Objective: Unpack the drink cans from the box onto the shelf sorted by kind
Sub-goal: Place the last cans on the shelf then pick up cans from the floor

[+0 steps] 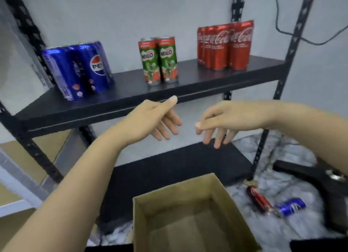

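On the black shelf board (pixel 131 93) stand three groups of cans: blue Pepsi cans (pixel 79 71) at the left, two green Milo cans (pixel 159 60) in the middle, several red Coca-Cola cans (pixel 225 45) at the right. Below and in front of the board my left hand (pixel 152 120) and my right hand (pixel 224 121) hover close together, fingers spread, nothing in either. The cardboard box (pixel 177 193) sits open beneath them, and the part of its inside that shows holds no cans.
A red can (pixel 259 198) and a blue can (pixel 291 206) lie on their sides on the marbled floor right of the box. A lower black shelf board (pixel 169 169) lies behind the box. Black uprights frame the shelf. A dark chair base (pixel 310 178) is at the right.
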